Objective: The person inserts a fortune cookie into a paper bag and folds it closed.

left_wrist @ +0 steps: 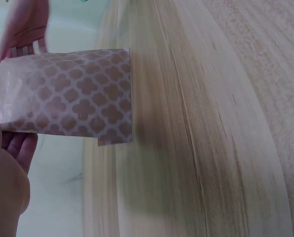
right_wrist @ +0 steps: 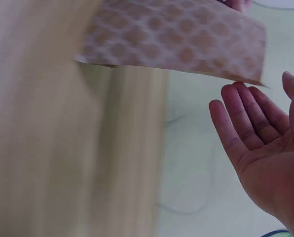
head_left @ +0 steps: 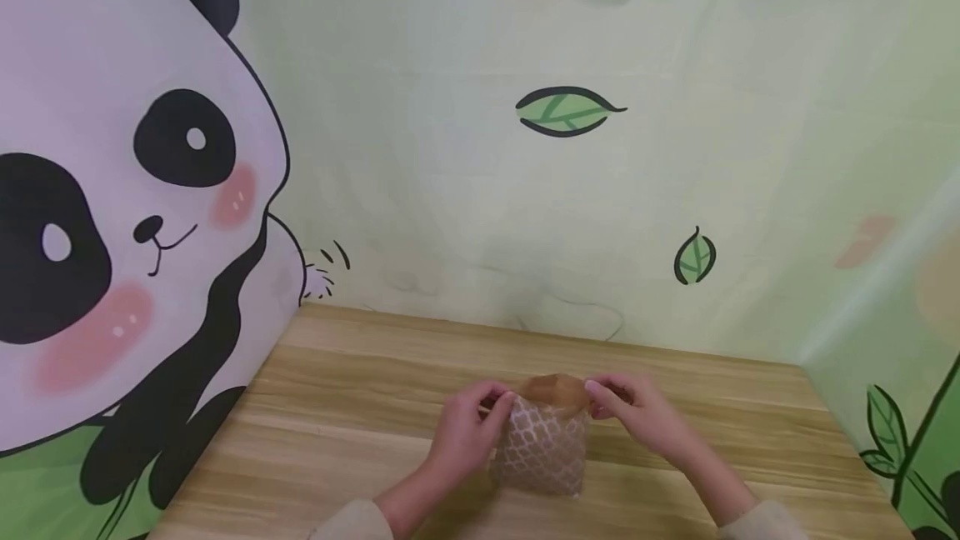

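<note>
Likely light, crushable paper bag [head_left: 542, 447] upright on table [head_left: 360, 407]; left hand [head_left: 467, 433] pinches its top left rim, right hand [head_left: 641, 417] slack-fingered at right rim; hold by rim.

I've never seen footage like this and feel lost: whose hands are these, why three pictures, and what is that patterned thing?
There is no machine: a person works with bare hands and wears three cameras. The head view looks down at a wooden table set against panda-printed walls. The other two views come from cameras on each wrist, so they look sideways and blurry. On the table stands a small paper bag with a white lattice pattern, something brown showing at its open top. The left hand pinches the bag's top edge on one side. The right hand is at the other side, but its wrist view shows the fingers spread and relaxed, so no grip shows there.
</note>
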The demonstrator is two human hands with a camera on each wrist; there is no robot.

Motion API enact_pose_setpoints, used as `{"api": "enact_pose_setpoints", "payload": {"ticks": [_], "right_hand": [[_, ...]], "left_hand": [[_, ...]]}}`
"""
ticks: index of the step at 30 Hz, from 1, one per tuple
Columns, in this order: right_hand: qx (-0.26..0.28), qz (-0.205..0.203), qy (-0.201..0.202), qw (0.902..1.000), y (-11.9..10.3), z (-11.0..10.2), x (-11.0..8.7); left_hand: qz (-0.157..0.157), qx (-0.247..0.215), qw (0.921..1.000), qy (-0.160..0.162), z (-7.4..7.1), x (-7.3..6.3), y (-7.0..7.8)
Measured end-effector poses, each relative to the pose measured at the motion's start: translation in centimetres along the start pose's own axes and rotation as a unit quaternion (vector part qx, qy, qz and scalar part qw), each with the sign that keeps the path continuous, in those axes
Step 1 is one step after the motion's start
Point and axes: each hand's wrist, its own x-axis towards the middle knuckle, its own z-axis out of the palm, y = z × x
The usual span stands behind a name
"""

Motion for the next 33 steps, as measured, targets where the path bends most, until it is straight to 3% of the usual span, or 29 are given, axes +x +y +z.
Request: {"api": "enact_pose_setpoints", "payload": {"ticks": [3, 6, 15, 23, 30, 33], "right_hand": [[0.058, 0.027, -0.003, 0.9979, 1.8, 0.4, -1.0], [0.081, 0.033, 0.002, 0.9962, 2.9, 1.0, -1.2], [0.081, 0.038, 0.03, 0.9955, 4.0, 2.2, -0.8], [0.053, 0.056, 0.067, 0.9948, 4.1, 2.8, -0.4], [0.065, 0.102, 0.148, 0.9816, 4.6, 3.8, -0.6], [0.07, 0.105, 0.163, 0.9785, 4.7, 4.3, -0.6]], "left_hand": [[-0.021, -0.005, 0.9998, -0.007, 0.0, 0.1, -0.2], [-0.024, 0.0, 0.9996, -0.013, 0.0, 0.2, -0.3], [-0.052, -0.023, 0.9978, -0.034, 0.4, 0.3, -0.9], [-0.062, -0.025, 0.9974, -0.026, 0.5, 0.3, -1.3], [-0.061, -0.028, 0.9977, -0.007, 0.6, 0.2, -1.9], [-0.07, -0.03, 0.997, -0.011, 0.7, 0.1, -2.2]]}}
